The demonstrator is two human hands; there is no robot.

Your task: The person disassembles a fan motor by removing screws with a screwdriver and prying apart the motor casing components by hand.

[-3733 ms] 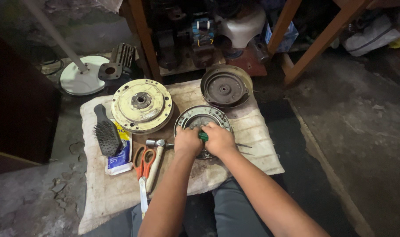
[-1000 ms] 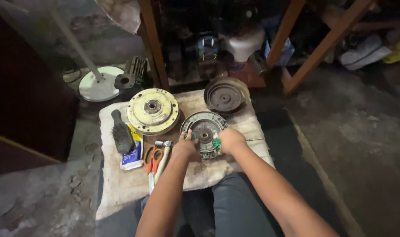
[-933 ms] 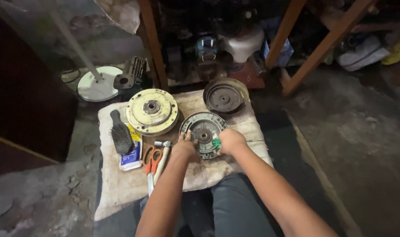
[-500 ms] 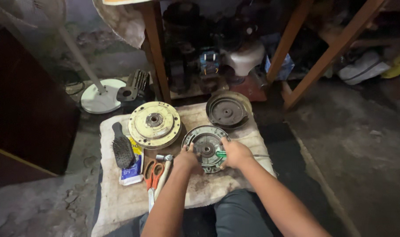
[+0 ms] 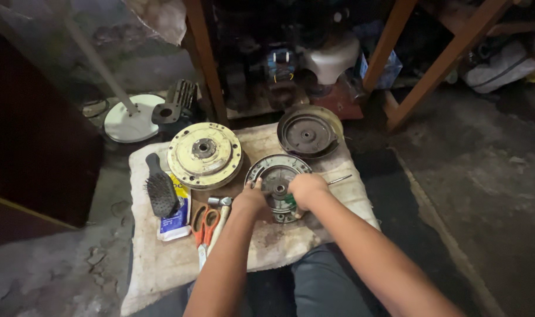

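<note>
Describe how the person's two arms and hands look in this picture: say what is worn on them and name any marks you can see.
Both arms are bare from the bottom edge of the picture to the fingers: no sleeves, gloves, watch, rings or bands show. The left hand and the right hand are uncovered, slim and long-forearmed. No marks can be made out in this dim light. Dark grey trousers show below, between the arms.

Dim workshop: my stained cloth (image 5: 162, 264) is spread on a cracked concrete floor (image 5: 485, 176). At twelve o'clock, slanted wooden legs (image 5: 449, 58) frame cluttered, shadowed storage. A dark cabinet (image 5: 38, 147) stands at nine, a white round stand base (image 5: 129, 120) at ten.
</note>
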